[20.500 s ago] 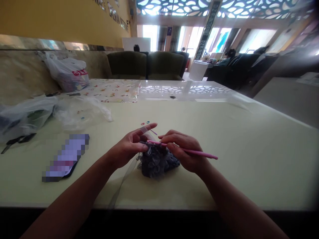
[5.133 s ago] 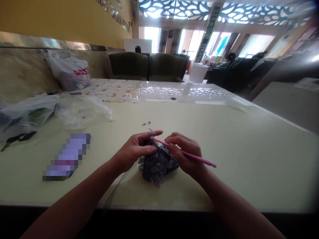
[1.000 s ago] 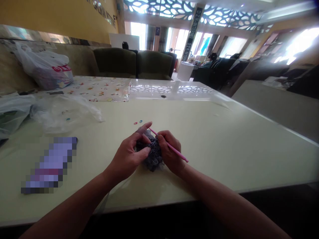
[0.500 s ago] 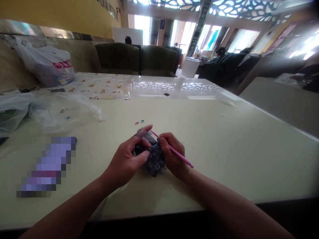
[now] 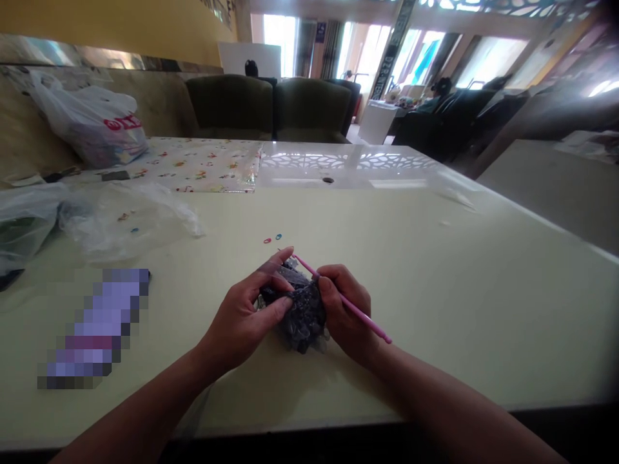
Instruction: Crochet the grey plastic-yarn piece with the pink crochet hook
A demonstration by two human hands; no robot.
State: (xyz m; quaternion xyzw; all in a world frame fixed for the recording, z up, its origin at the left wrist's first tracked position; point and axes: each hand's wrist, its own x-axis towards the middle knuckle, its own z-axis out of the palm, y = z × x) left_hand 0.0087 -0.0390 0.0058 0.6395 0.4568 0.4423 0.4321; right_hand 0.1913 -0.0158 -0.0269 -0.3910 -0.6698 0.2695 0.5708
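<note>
A dark grey-purple crocheted piece (image 5: 304, 314) rests on the pale table (image 5: 435, 290) between my hands. My left hand (image 5: 244, 314) pinches its left side, thumb on the fabric and forefinger stretched out over the top. My right hand (image 5: 345, 308) is closed round a pink crochet hook (image 5: 360, 314), whose tip points up-left into the top of the piece beside my left forefinger. A thin translucent ribbon (image 5: 200, 403) trails from the work toward the near table edge.
Two small stitch markers (image 5: 272, 238) lie just beyond the hands. A blurred-out flat object (image 5: 94, 328) lies at left. Crumpled clear plastic bags (image 5: 120, 219), a white shopping bag (image 5: 94, 129) and patterned paper (image 5: 203, 167) lie at the back left. Armchairs (image 5: 271, 106) stand behind the table.
The view has tilted down and shifted, so hands and work sit lower in frame. The hook handle has swung a little to the right. Both grips look the same.
</note>
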